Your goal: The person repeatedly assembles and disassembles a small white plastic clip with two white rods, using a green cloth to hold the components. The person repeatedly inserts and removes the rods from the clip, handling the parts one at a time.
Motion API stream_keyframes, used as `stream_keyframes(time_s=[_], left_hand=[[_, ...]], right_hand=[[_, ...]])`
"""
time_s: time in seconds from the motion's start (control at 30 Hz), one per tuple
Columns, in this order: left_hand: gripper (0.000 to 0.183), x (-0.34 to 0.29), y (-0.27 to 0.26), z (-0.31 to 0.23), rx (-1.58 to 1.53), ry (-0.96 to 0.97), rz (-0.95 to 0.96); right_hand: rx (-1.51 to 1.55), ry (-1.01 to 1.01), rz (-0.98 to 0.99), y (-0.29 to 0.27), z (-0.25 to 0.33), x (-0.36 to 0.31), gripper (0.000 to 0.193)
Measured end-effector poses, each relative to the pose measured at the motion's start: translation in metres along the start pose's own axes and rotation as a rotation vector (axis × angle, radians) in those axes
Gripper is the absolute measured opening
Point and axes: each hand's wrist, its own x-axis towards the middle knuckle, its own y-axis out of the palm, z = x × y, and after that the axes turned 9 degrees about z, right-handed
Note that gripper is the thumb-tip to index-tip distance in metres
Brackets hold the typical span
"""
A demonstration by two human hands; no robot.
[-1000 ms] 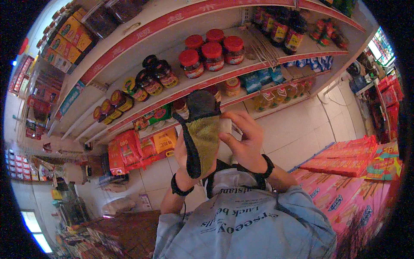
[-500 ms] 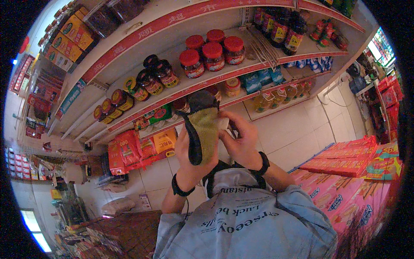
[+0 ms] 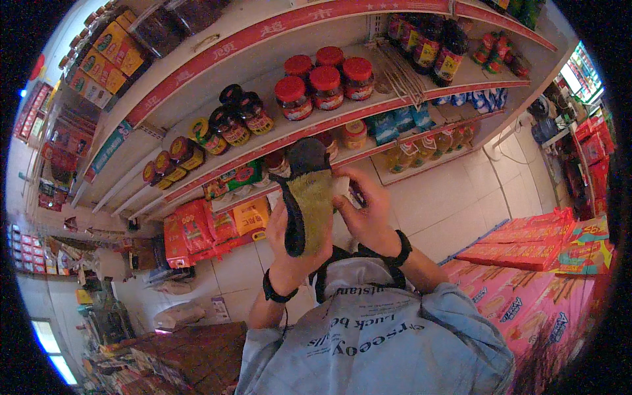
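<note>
The left hand (image 3: 289,247) was closed around a mitt-like cloth (image 3: 308,201), yellow-green on its face with a dark edge and a grey cuff on top, and held it upright in front of the shelves. The right hand (image 3: 368,210) met it from the other side, fingers curled and pinching a small pale item (image 3: 340,186) against the cloth's edge; what that item was could not be told. Both wrists wore black bands. Just behind stood red-lidded jars (image 3: 326,82), dark jars (image 3: 230,118) further left, and orange packets (image 3: 197,227) below. Red boxes (image 3: 520,247) lay well apart, right.
</note>
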Motion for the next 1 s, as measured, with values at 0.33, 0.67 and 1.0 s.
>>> stream_keyframes(time_s=[0.33, 0.67, 1.0], left_hand=[[0.032, 0.0, -0.001, 0.009, -0.404, -0.226, 0.01], [0.032, -0.003, -0.008, 0.002, -0.19, -0.151, 0.026], [0.033, -0.008, -0.001, 0.001, -0.145, 0.008, -0.056]], right_hand=[[-0.058, -0.05, 0.051, -0.003, 0.007, 0.002, 0.043], [-0.037, -0.025, 0.064, -0.006, 0.012, 0.001, 0.043], [0.045, -0.043, 0.044, -0.003, -0.003, -0.003, 0.037]])
